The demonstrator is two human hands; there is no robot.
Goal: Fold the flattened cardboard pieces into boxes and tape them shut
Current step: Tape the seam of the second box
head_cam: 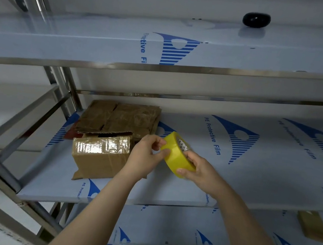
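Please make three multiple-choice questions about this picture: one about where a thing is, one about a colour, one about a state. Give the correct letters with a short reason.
1. Where is the stack of flat cardboard?
A. Behind the box, on the same shelf
B. On the top shelf
C. In the person's hands

2. What colour is the tape roll?
A. Red
B. Yellow
C. Black

3. What is the state of the tape roll?
A. Lying on the shelf
B. Standing on the box
C. Held in both hands

Answers:
1. A: the flat cardboard lies just behind the box on the middle shelf.
2. B: the tape roll looks clear yellow.
3. C: the right hand grips the roll from the side, and the left hand pinches its edge, perhaps to find the tape end.
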